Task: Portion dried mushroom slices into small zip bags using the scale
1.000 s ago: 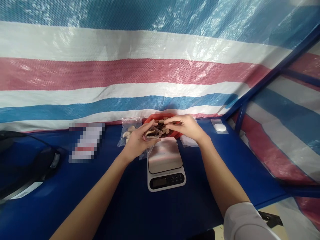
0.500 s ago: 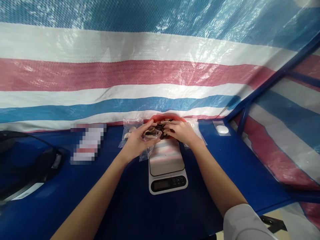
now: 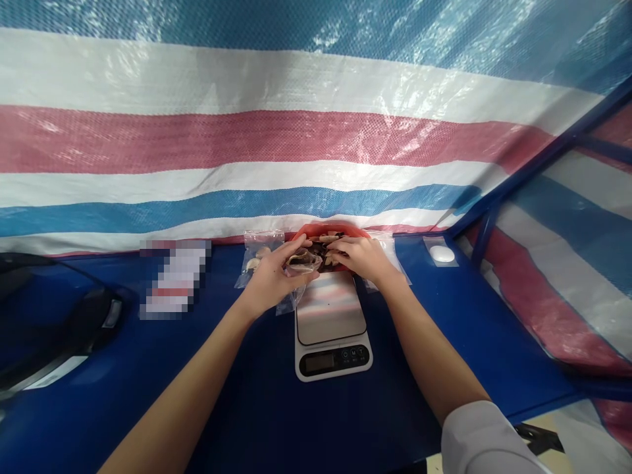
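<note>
My left hand (image 3: 274, 273) is closed round a clear plastic bag (image 3: 302, 261), its mouth held spread between thumb and fingers. Dark brown pieces show inside the bag. Just to the right, my right hand (image 3: 358, 255) has its bent fingertips down among dark and pale dried slices (image 3: 330, 245) in a red container (image 3: 340, 229). What those fingers pinch, if anything, is too small to tell. In front of the container lies a white kitchen scale (image 3: 332, 316) with a shiny metal plate and a dark display.
A zip bag of pale pieces (image 3: 255, 253) lies left of my left hand. Another clear bag (image 3: 390, 247) is partly behind my right wrist. Farther right is a small bag with a white oval object (image 3: 442, 253). Black straps (image 3: 83, 322) lie at left on the blue table (image 3: 237, 408).
The view has shifted slightly. My right fingers stay among the slices with a small change in pose, and my left hand keeps the bag spread.
</note>
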The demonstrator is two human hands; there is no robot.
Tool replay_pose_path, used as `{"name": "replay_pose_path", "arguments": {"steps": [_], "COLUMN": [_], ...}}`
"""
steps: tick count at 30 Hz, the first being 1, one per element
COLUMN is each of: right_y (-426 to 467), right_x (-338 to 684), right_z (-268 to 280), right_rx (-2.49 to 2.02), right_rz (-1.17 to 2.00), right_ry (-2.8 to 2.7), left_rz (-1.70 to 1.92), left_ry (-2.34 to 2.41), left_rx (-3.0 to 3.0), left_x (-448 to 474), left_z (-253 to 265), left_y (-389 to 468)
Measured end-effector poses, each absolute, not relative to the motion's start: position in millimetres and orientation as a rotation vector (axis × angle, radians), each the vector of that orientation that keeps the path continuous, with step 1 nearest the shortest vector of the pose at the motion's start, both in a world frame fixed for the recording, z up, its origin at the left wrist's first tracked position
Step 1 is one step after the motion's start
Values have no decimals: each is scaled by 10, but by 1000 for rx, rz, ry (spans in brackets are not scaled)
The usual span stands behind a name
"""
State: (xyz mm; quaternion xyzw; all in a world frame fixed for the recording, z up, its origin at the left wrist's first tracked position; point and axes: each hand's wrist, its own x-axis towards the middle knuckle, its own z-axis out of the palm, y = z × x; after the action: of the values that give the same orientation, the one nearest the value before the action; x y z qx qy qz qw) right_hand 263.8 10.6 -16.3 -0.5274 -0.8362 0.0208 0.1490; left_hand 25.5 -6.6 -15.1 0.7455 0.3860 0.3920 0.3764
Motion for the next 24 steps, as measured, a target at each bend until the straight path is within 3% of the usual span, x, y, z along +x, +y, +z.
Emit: {"name": "replay_pose_path", "arguments": {"steps": [13, 24], "right_y": [51, -41], "right_x": [2889, 2513], "right_z": [-46, -95], "right_rx": [-1489, -1894], "right_rz": [221, 174], "right_ry": [-2276, -2282], "left_rz": [1062, 1055], "left_ry": [1052, 1042], "left_rx": [1928, 1906], "left_x": [182, 171], "left_z": [-173, -194], "left_y": [3, 22]}}
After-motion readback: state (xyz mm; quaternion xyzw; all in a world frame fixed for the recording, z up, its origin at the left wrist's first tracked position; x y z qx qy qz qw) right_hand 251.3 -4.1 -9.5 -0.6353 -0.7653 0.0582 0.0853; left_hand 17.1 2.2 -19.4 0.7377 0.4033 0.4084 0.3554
